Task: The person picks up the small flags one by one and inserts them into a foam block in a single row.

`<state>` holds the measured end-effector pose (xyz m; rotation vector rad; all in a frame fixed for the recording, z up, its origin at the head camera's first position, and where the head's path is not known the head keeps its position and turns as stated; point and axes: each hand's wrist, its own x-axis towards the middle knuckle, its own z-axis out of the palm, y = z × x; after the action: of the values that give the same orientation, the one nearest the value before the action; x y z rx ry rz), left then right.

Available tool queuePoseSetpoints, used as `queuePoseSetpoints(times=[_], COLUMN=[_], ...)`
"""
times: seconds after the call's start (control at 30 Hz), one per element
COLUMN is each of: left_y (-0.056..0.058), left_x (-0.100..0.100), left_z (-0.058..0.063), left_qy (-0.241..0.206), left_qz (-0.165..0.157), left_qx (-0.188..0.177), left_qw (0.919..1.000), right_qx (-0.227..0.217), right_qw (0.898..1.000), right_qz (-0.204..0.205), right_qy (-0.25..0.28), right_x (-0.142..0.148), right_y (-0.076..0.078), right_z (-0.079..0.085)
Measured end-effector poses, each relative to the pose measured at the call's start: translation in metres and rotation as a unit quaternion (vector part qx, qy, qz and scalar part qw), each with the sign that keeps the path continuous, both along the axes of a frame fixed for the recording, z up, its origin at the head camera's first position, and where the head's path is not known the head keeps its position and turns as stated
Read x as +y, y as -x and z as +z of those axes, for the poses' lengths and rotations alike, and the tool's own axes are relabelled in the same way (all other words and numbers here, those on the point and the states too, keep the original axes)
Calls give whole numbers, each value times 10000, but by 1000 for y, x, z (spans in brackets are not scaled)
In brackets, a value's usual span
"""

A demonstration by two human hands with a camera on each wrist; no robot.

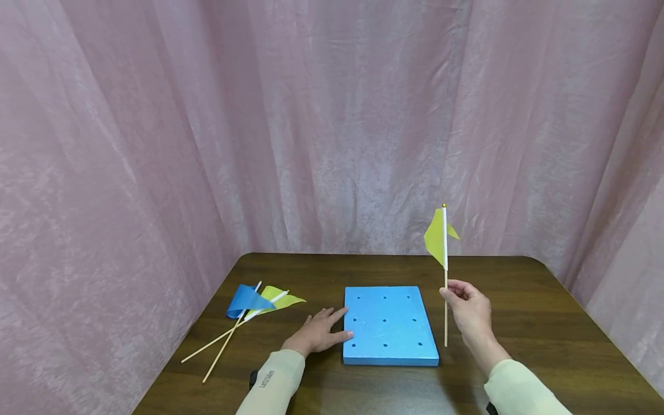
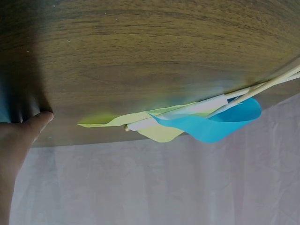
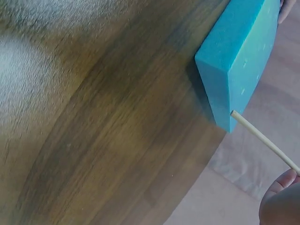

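Note:
A blue foam board point(image 1: 396, 331) with rows of small holes lies flat on the table. My left hand point(image 1: 319, 332) rests at its left edge, fingers spread, with thumb and fingertip touching it. To the right of the board, my right hand point(image 1: 469, 308) pinches the wooden stick of a yellow flag point(image 1: 437, 236) between thumb and fingers. The flag stands upright, its bare lower end beside the board's right edge. In the right wrist view that stick point(image 3: 265, 140) overlaps the board's corner point(image 3: 225, 89).
Left of my left hand, a blue flag point(image 1: 244, 301) and another yellow flag point(image 1: 280, 301) lie with sticks crossed on the brown wooden table point(image 1: 306, 271). Pink curtains point(image 1: 332, 127) hang behind the table and along both sides.

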<state>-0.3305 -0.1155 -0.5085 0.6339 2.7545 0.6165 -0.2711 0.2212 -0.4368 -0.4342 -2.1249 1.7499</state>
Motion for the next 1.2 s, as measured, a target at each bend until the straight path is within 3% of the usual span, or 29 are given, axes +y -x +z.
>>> queuePoseSetpoints(times=[0.47,1.2], left_y=[-3,-1], left_x=[0,2], left_z=[2,2], left_qy=[11,59], left_qz=[41,51], left_qx=[9,-3], left_qw=[10000,10000], right_qx=[202,210], right_qw=[9984,9976], right_qz=[375,586], right_qy=[364,295], right_x=[-21,-34], right_y=[0,-2], right_z=[-4,-8])
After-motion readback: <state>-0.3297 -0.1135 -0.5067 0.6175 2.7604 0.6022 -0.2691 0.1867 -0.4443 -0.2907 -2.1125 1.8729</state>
